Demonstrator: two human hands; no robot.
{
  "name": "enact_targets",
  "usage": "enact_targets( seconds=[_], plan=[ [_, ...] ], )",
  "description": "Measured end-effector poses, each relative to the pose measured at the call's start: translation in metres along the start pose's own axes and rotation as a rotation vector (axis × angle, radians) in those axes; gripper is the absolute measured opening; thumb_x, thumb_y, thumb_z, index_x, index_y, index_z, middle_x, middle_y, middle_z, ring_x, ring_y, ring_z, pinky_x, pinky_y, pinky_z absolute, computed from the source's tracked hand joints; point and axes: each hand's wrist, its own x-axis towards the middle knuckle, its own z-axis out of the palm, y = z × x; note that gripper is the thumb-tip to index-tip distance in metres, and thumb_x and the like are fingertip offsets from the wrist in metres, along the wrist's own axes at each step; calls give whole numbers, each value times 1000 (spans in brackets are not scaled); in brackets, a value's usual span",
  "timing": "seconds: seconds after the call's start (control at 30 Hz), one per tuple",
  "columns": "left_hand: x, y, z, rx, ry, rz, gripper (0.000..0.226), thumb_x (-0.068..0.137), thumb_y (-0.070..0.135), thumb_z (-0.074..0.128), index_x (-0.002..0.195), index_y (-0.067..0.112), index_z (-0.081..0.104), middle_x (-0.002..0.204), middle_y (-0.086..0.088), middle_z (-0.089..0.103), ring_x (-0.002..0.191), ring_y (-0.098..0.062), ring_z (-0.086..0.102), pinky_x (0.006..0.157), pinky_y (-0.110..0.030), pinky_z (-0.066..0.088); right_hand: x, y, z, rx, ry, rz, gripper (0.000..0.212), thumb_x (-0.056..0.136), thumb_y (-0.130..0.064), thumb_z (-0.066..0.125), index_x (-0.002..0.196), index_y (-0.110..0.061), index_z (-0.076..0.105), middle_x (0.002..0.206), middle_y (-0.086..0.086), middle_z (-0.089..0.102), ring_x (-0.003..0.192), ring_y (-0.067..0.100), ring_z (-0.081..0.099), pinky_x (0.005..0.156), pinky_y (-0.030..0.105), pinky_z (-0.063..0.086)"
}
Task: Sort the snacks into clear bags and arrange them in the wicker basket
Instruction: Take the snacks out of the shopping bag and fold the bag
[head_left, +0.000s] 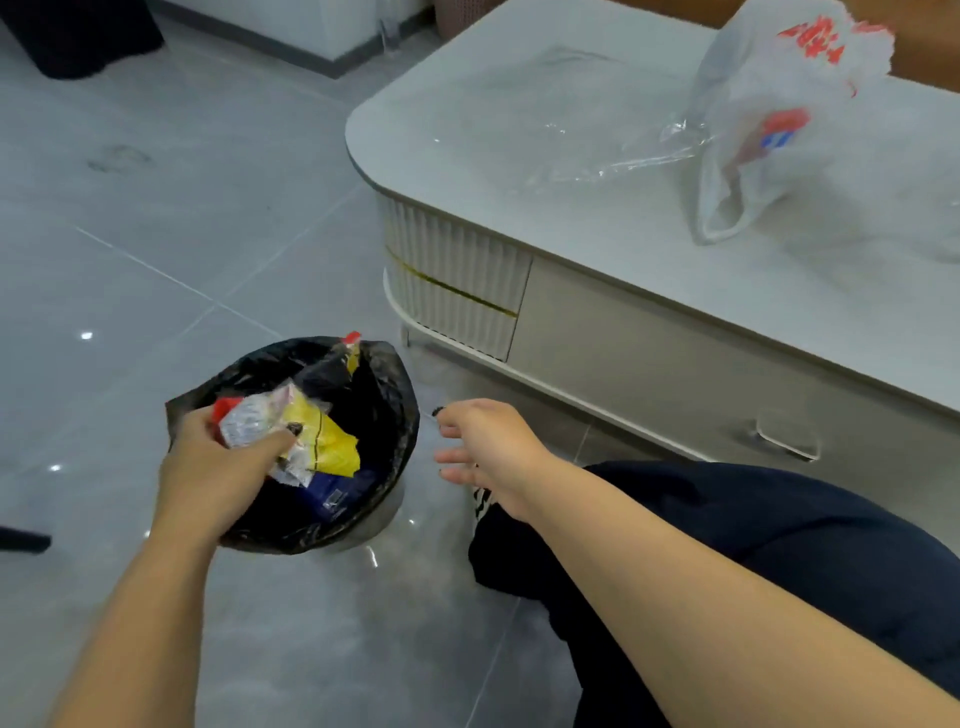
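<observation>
— Pinching what, the left hand (218, 467)?

— Crumpled wrappers (260, 426), clear, red and yellow, held right over the bin (311, 530). The right hand (483, 447) hovers just beside the bin, fingers spread, touching nothing.

— What's in the bin?

— A black liner and a dark blue packet (332, 493); anything deeper is hidden.

— Around it?

— Behind the bin, a table (519, 130) with a clear bag (613, 161) lying flat and a white shopping bag (779, 130), its contents blurred. No basket in sight.

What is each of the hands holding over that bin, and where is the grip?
The left hand grips a crumpled snack wrapper around its bunched middle, above the trash bin. The right hand holds nothing; its fingers are spread.
</observation>
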Motion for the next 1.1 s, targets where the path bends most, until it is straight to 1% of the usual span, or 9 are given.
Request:
enact_targets(
  seconds=[0.1,0.2,0.33,0.53,0.67,0.77,0.9,1.0,1.1],
  plan=[
    [14,-4,26,229,-83,39,69,73,28,81,132,15,47,113,-3,57,109,-30,57,84,-35,42,14,4,10,-16,-13,28,15,94,-21,55,108,-15,54,99,4,55,106,26,62,84,36,54],
    [35,-15,53,382,-207,-14,65,75,24,78,128,7,43,110,-11,55,105,-35,56,81,-37,44,24,10,20,-41,-21,63,18,93,-21,57,110,-14,55,103,6,55,96,23,61,83,35,55],
    [62,-37,80,551,-287,-51,74,74,28,80,129,0,38,127,-22,52,117,-42,50,93,-44,47,30,16,23,-89,-64,107,14,94,-20,56,107,-15,57,105,7,57,103,25,63,83,34,55],
    [75,-59,106,585,-393,-131,101,71,33,85,146,0,26,143,-24,39,129,-41,43,107,-42,40,40,19,14,-86,-79,107,18,94,-19,56,110,-13,59,103,6,56,95,21,61,83,33,55],
    [76,-65,111,568,-373,-161,114,73,40,83,153,3,10,152,-25,27,136,-42,35,111,-44,35,43,20,9,-69,-81,101,19,93,-18,55,111,-11,59,99,5,55,89,21,59,84,35,55],
    [73,-64,107,521,-333,-145,122,76,47,78,154,4,-5,159,-24,10,145,-41,20,118,-46,24,43,20,4,-67,-55,85,20,91,-19,56,110,-11,60,94,3,56,90,21,61,82,34,56],
    [66,-50,94,535,-268,-51,105,83,46,72,153,0,10,157,-25,15,145,-40,17,118,-48,22,38,17,-6,-35,-25,67,21,92,-16,56,111,-9,59,94,5,56,88,23,61,77,33,55],
    [54,-26,81,511,-255,40,72,87,35,68,142,-1,39,146,-26,38,135,-40,36,111,-43,33,26,11,-15,13,-8,35,26,92,-15,56,117,-7,58,95,6,56,89,24,62,72,32,55],
    [31,9,71,489,-286,112,63,91,33,63,144,5,42,137,-21,53,125,-39,50,104,-42,41,7,0,-27,99,1,1,28,92,-13,56,120,-7,57,107,11,57,91,24,62,71,31,54]
  ],
)
